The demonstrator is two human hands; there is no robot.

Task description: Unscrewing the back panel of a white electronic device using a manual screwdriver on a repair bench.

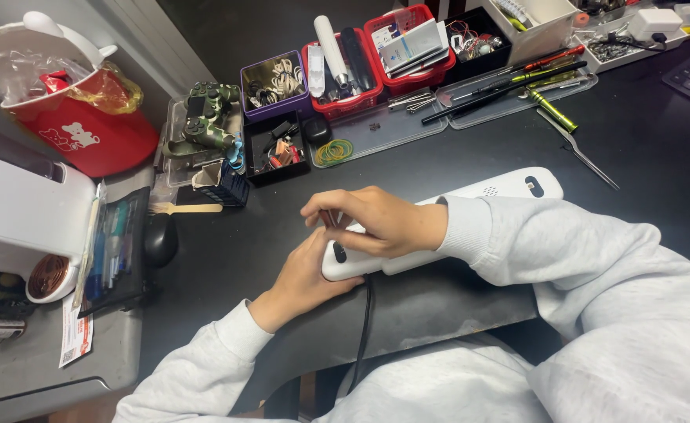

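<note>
White power strip (470, 205) lies flat on the black counter (643, 149), its near end clamped between both hands. Left hand (306, 274) cups it from below; right hand (372, 221) pinches something small and reddish above it. It looks rigid, light, smooth-cased; best held by the long sides.
</note>
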